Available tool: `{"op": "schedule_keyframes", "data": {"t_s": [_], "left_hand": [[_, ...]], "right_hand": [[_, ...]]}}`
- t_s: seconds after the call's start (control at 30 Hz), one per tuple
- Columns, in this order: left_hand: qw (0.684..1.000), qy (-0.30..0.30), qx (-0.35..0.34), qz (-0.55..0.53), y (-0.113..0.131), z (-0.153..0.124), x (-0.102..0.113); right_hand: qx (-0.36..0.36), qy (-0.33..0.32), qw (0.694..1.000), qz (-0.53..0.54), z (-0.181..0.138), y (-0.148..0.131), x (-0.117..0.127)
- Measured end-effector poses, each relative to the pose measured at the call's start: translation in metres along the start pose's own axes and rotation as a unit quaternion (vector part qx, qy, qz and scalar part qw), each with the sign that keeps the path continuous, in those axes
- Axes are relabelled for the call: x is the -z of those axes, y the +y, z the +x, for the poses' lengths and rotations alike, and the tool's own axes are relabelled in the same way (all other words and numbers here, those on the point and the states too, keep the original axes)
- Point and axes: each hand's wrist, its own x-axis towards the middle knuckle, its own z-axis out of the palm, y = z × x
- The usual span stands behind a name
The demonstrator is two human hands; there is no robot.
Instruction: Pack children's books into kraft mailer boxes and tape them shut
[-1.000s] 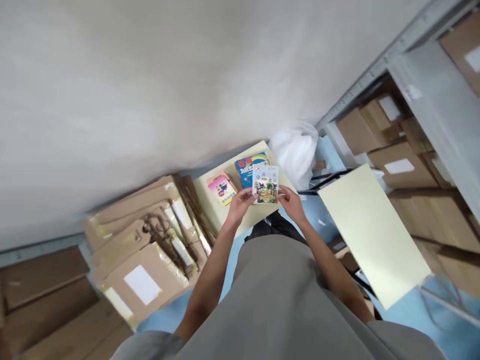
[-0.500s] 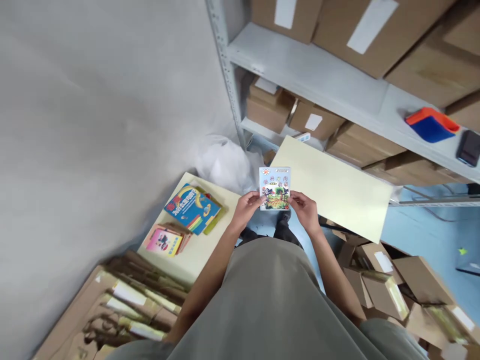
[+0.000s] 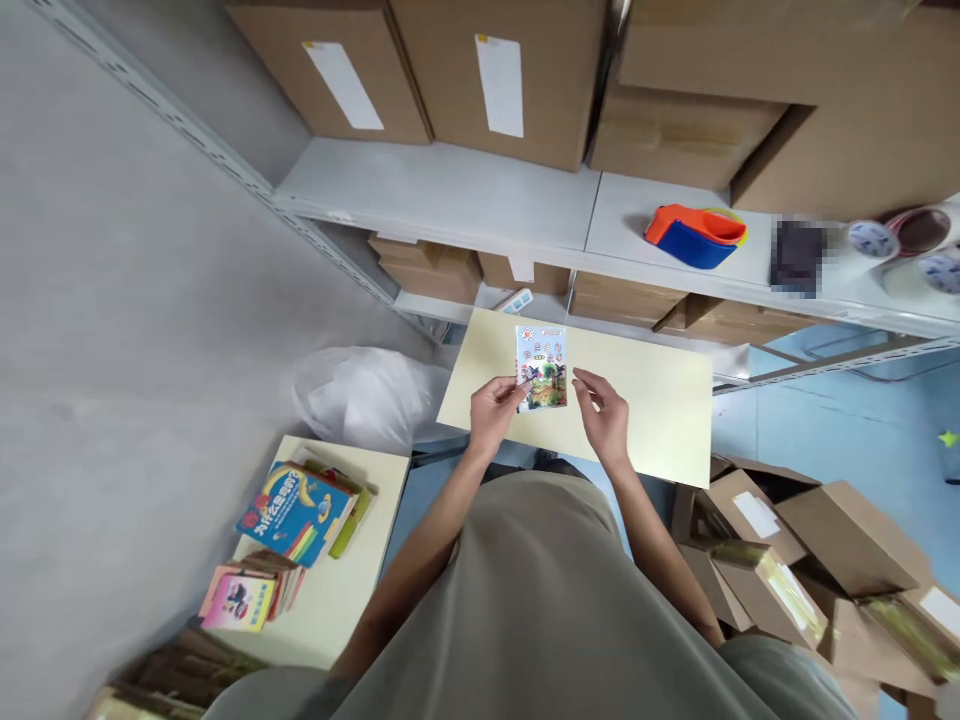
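Observation:
My left hand [image 3: 495,408] pinches the lower left corner of a small colourful booklet [image 3: 541,366] with a cartoon cover, held above a pale yellow table [image 3: 652,410]. Just right of the booklet, my right hand [image 3: 604,412] has its fingers spread and curved and is not touching it. Both forearms reach forward from my grey shirt.
A lower pale yellow table [image 3: 352,580] at the left carries a blue book [image 3: 296,512] and a pink stack [image 3: 244,598]. A white plastic bag [image 3: 367,395] lies behind it. Grey shelving [image 3: 465,195] with cardboard boxes [image 3: 495,70] stands ahead. Opened cartons [image 3: 787,560] crowd the blue floor at the right.
My view has swung right from the wall and the low table to the shelving. The booklet now hangs over the other yellow table, and my right hand has let go of it.

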Motion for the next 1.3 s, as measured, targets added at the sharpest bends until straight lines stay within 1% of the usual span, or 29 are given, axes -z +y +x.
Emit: {"op": "schedule_keyframes", "data": {"t_s": [0.07,0.13,0.2,0.27,0.33,0.4,0.53,0.57,0.63,0.7,0.73,0.77,0.87,0.97,1.0,1.07,1.13,1.17,1.23,1.3], "left_hand": [[1.0,0.002,-0.025,0.015,0.0,0.0,-0.025],[0.997,-0.02,-0.054,0.048,0.0,-0.004,-0.047],[0.992,-0.041,-0.083,0.089,0.0,-0.008,-0.062],[0.986,-0.061,-0.104,0.117,0.0,-0.007,-0.07],[0.983,-0.091,-0.103,0.125,0.002,0.0,-0.07],[0.982,-0.11,-0.091,0.122,0.004,0.014,-0.065],[0.991,-0.073,-0.052,0.099,0.013,0.045,-0.047],[0.993,-0.079,-0.034,0.08,0.016,0.051,-0.042],[0.991,-0.129,0.011,0.026,0.022,0.058,-0.036],[0.98,-0.187,0.055,-0.024,0.027,0.06,-0.032],[0.976,-0.203,0.072,-0.04,0.028,0.06,-0.031],[0.973,-0.207,0.086,-0.048,0.03,0.059,-0.03],[0.978,-0.177,0.1,-0.047,0.031,0.057,-0.031],[0.985,-0.148,0.085,-0.035,0.031,0.056,-0.029],[0.987,-0.142,0.075,-0.028,0.03,0.056,-0.029],[0.991,-0.124,0.044,-0.005,0.029,0.057,-0.028],[0.996,-0.088,0.0,0.032,0.026,0.056,-0.031],[0.996,-0.069,-0.022,0.051,0.024,0.054,-0.035],[0.993,-0.045,-0.064,0.084,0.018,0.05,-0.044],[0.989,-0.043,-0.097,0.107,0.012,0.043,-0.056]], "right_hand": [[-0.028,-0.034,0.998,0.04,0.009,-0.002,-0.001],[-0.048,-0.052,0.995,0.072,0.015,-0.003,-0.007],[-0.059,-0.045,0.994,0.081,0.021,0.0,-0.011],[-0.07,-0.028,0.994,0.078,0.026,0.005,-0.01],[-0.077,-0.011,0.994,0.072,0.033,0.014,-0.004],[-0.073,-0.01,0.995,0.072,0.04,0.022,0.004],[-0.077,-0.05,0.988,0.124,0.052,0.025,0.021],[-0.084,-0.065,0.984,0.146,0.055,0.023,0.024],[-0.1,-0.092,0.972,0.193,0.059,0.017,0.029],[-0.117,-0.115,0.958,0.236,0.063,0.013,0.031],[-0.125,-0.123,0.951,0.253,0.065,0.011,0.031],[-0.131,-0.13,0.946,0.266,0.066,0.01,0.03],[-0.139,-0.143,0.939,0.279,0.069,0.012,0.026],[-0.135,-0.139,0.948,0.252,0.071,0.018,0.022],[-0.128,-0.122,0.956,0.233,0.072,0.021,0.022],[-0.107,-0.067,0.975,0.185,0.073,0.027,0.019],[-0.092,-0.027,0.985,0.147,0.073,0.03,0.014],[-0.091,-0.029,0.985,0.141,0.071,0.029,0.01],[-0.094,-0.065,0.981,0.155,0.067,0.026,0.0],[-0.087,-0.096,0.976,0.175,0.063,0.022,-0.01]]}}
